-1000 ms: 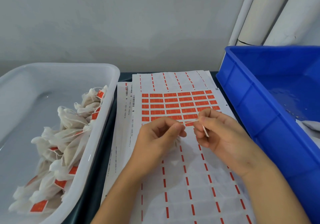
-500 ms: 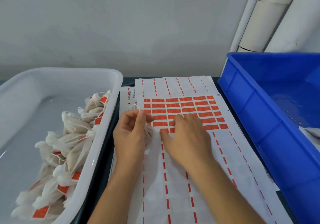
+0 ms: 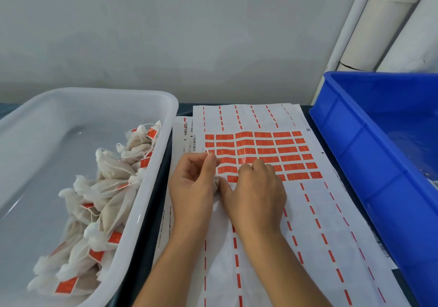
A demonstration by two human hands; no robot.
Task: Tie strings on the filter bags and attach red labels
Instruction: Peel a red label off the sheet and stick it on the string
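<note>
Left hand: left hand at centre frame, fingers curled, pinching a thin white string at the fingertips; a scrap of white bag shows under the palm.
Right hand: right hand just beside it, knuckles up, fingers bent down onto the red labels; whether a label is pinched, I cannot tell, the fingertips are hidden.
Step in hand: looks like picking a label for this bag's string.
Sheet: label sheet in mid frame; lower and top rows stripped, a block of red remaining in the middle.
Done: white tub at left holds a heap of tied, labelled bags.
Left: blue crate at right looks mostly bare; its contents run out of frame, so the remaining count is unknown.
</note>
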